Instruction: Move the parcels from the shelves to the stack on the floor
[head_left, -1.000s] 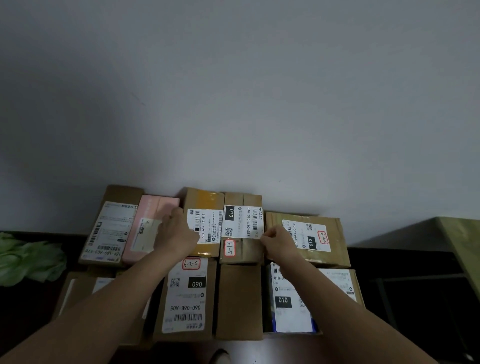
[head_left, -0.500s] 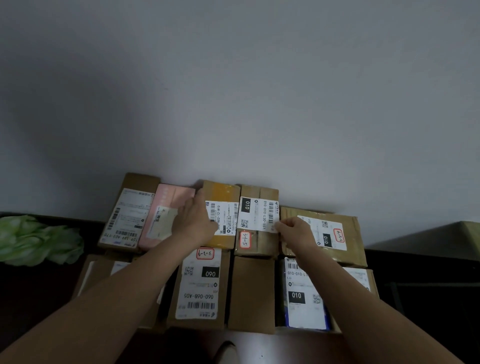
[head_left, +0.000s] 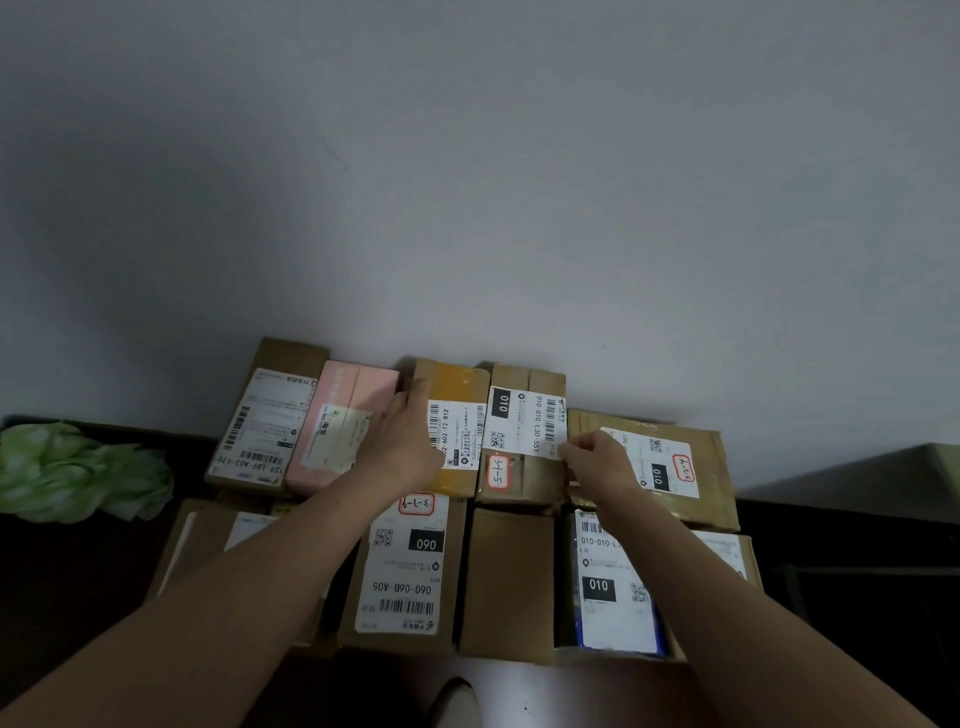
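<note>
A grey wall (head_left: 467, 182) fills the upper part of the view. At 6 o'clock, the stack (head_left: 506, 577) of parcels lies on the dark floor (head_left: 78, 597) against the wall. A green bag (head_left: 78, 467) is at 9 o'clock from the stack.

In the back row, the yellow parcel (head_left: 460, 384) and the brown parcel (head_left: 524, 478) lie flat, side by side and touching. The long axis of each one runs from 6 to 12 o'clock, toward the wall, so their labels read sideways. A pink parcel (head_left: 353, 389) lies just at 9 o'clock from the yellow one.

The left hand (head_left: 400, 447) rests on the 9 o'clock edge of the yellow parcel. Its fingers (head_left: 415, 389) are almost straight and press along that edge. The right hand (head_left: 597, 462) is at the 3 o'clock edge of the brown parcel. Its fingers (head_left: 576, 449) are curled and pinch this edge near the label.
</note>
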